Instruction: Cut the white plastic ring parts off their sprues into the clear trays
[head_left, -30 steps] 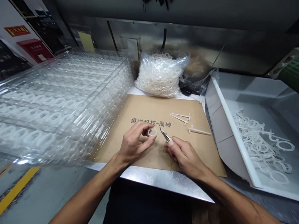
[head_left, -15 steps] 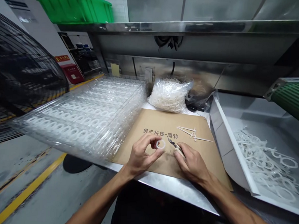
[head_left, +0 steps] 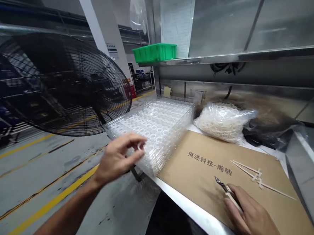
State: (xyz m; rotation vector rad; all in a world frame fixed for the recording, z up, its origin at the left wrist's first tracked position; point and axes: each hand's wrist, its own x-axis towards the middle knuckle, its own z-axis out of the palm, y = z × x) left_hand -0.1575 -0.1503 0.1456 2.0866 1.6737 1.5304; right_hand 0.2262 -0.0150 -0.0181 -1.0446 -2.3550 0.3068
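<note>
White plastic rings (head_left: pixel 152 126) line clear plastic trays (head_left: pixel 171 148); left hand (head_left: pixel 117 161) pinches another ring (head_left: pixel 139 147), not in yet; right hand (head_left: pixel 252 212) clasps pale-handled metal nippers (head_left: pixel 226 191).

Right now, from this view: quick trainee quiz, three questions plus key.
1. True or false: the right hand holds a pliers-like tool.
2. Where does the green bin stand?
A) on the floor
B) on the cardboard sheet
C) on the metal shelf
3. Fill in: the left hand, by the stack of clear trays, pinches a small white ____.

Key: 1 true; 2 C; 3 ring.
</note>
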